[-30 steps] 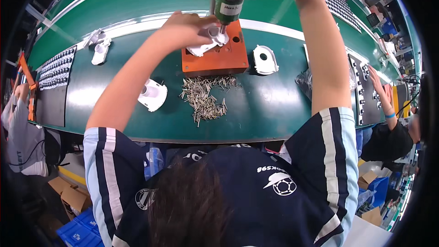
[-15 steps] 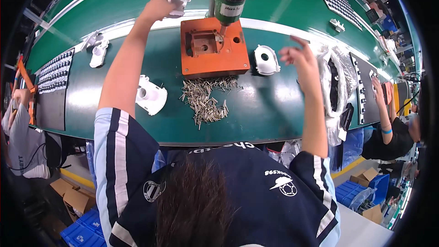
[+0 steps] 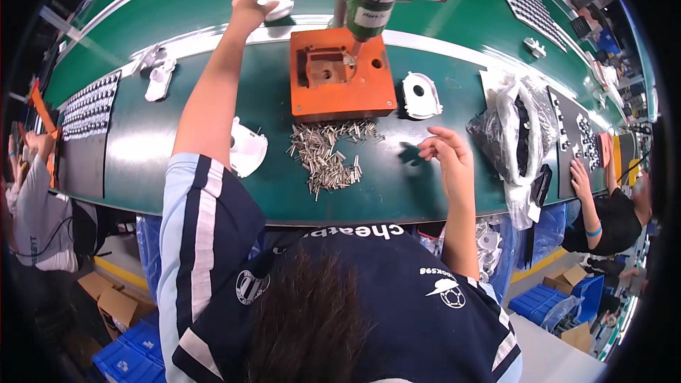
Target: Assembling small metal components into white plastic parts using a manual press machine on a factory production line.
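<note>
My left hand [image 3: 248, 11] reaches to the far belt with its fingers spread, holding nothing. Just right of its fingertips lies a white plastic housing [image 3: 278, 4]. Over the table right of the middle, my right hand [image 3: 448, 156] hovers with loosely bent fingers, also without anything in them. Another white housing [image 3: 421, 96] rests beyond it, to the right of the orange fixture block [image 3: 340, 103]. A green press [image 3: 369, 14] stands over that block. Small metal pins [image 3: 328, 163] are heaped before it. One more white housing [image 3: 248, 150] is partly hidden by my left forearm.
White parts [image 3: 160, 79] and a board of small black-and-white pieces [image 3: 91, 110] lie at the left. A clear plastic bag [image 3: 496, 128] sits at the right. Co-workers' hands, such as one at the right [image 3: 580, 179], are busy at both sides.
My left hand has let go of the white housing on the far belt and drawn slightly away from it. My right hand has come nearer, down and slightly left.
</note>
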### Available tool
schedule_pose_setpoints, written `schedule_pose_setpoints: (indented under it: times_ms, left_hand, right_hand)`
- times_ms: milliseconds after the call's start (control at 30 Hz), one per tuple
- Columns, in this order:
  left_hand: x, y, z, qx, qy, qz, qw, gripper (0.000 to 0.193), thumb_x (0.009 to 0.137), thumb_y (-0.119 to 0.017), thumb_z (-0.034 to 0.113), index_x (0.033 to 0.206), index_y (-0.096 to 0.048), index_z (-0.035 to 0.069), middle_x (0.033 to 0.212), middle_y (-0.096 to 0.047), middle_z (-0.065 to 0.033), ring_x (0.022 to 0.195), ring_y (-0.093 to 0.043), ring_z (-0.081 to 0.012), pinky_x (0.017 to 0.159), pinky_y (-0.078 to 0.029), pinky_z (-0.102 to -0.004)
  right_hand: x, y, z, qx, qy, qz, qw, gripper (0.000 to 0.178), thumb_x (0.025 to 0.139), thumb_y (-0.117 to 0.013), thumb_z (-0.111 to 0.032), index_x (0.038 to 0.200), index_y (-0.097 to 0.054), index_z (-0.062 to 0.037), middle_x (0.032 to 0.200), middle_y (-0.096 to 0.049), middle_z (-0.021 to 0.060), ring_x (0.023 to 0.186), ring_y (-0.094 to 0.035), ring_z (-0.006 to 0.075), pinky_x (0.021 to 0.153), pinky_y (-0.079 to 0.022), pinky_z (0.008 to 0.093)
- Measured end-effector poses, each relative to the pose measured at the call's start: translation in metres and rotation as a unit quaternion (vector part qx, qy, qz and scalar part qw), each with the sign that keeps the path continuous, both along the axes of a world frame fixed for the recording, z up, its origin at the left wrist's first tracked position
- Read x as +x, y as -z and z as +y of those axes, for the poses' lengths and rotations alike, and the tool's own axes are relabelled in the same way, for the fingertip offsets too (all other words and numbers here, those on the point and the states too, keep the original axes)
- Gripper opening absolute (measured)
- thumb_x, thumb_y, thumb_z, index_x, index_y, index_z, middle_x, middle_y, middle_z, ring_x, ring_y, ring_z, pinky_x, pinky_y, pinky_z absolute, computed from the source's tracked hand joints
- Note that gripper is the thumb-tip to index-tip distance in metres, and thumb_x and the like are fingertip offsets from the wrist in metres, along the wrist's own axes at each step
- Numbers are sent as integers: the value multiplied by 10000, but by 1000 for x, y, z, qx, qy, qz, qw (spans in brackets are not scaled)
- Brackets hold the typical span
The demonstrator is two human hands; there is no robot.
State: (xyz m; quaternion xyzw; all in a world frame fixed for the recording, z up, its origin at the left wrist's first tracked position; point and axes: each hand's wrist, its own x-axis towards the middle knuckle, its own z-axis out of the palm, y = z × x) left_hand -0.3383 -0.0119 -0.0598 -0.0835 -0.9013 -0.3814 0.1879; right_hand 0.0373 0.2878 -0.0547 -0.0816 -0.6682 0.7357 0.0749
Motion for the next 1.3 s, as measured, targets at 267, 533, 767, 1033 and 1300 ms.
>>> schedule_pose_setpoints:
  times_ms: [267,533,767,1033,1300]
  left_hand:
    - [191,-79,-68,-394,-31,-128,909,728,805,-490,622,1130,-472,-29,707,-633,-187,697,-633,-372,606,-493,-451]
    - [286,-37,-67,-221,66,-165,959,334,884,-546,302,1020,-416,25,713,-617,-150,642,-631,-264,568,-476,-363]
    - [341,-52,-15,400,239,-120,877,209,855,-390,51,1059,-384,8,919,-503,-49,808,-493,-99,681,-424,-233]
    - [346,-42,8,360,177,-240,884,184,952,-444,191,883,-478,23,725,-521,-32,661,-433,-30,551,-373,-209]
    - [349,-42,11,452,169,-210,850,256,947,-468,251,785,-434,56,702,-424,36,634,-377,-23,548,-350,-206]
  right_hand:
    - [-2,3,-35,-12,-94,-26,995,249,885,-445,-47,1092,-525,64,881,-627,132,760,-573,150,714,-441,263]
    - [-24,-22,-111,-44,-270,-18,962,297,905,-469,-111,1180,-496,0,1060,-592,115,929,-577,173,821,-453,296]
    - [-24,-70,-151,64,-301,42,950,652,793,-681,-195,1330,-352,-27,1174,-530,109,1027,-554,207,862,-460,340]
    - [-10,-65,-141,238,-244,43,939,712,686,-785,-287,1232,-427,-4,1047,-594,146,929,-616,219,808,-495,327]
    - [-12,-72,-144,325,-237,165,900,769,627,-811,-247,1252,-425,-22,1122,-493,153,1024,-529,290,860,-447,353]
